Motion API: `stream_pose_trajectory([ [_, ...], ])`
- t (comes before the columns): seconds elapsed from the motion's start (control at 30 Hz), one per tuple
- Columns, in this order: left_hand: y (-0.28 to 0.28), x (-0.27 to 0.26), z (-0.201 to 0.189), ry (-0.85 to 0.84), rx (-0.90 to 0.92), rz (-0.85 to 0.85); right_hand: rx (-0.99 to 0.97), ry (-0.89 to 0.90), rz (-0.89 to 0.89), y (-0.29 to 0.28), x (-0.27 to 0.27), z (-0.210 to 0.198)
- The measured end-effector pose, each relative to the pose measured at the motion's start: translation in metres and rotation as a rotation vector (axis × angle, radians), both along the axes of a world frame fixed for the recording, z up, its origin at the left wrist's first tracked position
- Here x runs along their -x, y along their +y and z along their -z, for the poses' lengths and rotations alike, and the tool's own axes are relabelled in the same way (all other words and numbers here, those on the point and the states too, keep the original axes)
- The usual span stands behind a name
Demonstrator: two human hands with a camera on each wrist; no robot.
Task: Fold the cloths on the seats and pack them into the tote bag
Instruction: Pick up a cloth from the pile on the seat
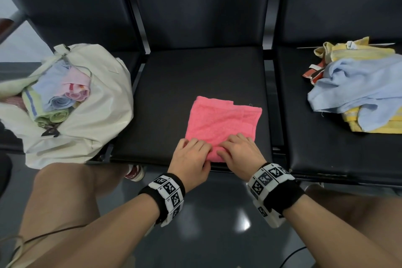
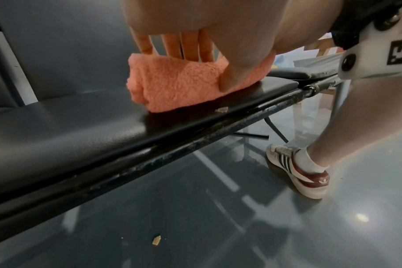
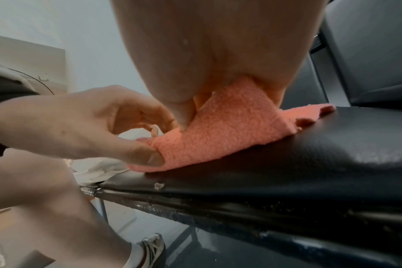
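Where its near edge rolls, pink cloth (image 1: 221,122) pinched by both hands: left hand (image 1: 191,159), right hand (image 1: 240,153).

Left seat: tote bag (image 1: 87,102) on it, rolled cloths (image 1: 56,98) inside.
Middle seat (image 1: 165,98): folded cloth (image 1: 221,122) near its front edge, both hands on the cloth's near end.
Right seat: loose cloth pile (image 1: 356,87).

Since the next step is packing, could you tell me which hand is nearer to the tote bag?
Left. The left hand grips the pink cloth's near edge on the side toward the tote bag; the right hand grips it just beyond, farther away.
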State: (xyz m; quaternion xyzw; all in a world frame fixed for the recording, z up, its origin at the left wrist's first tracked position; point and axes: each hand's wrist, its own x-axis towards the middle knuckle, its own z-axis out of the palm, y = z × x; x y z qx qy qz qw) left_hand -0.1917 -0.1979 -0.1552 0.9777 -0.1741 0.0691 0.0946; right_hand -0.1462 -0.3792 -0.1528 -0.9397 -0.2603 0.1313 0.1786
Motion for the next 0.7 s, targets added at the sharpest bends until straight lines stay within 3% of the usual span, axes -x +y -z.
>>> stream_pose_trajectory([
  [0.2,-0.002,-0.009,-0.005,0.075,-0.077,-0.044,-0.206,-0.129,0.045,-0.002,0.006,-0.001],
  [0.47,-0.005,-0.014,-0.008,0.204,-0.051,-0.086,-0.177,-0.135,0.027,-0.003,0.006,0.002],
  [0.7,0.005,-0.001,-0.001,-0.018,0.116,-0.069,-0.074,-0.119,0.036,-0.001,0.0,0.0],
])
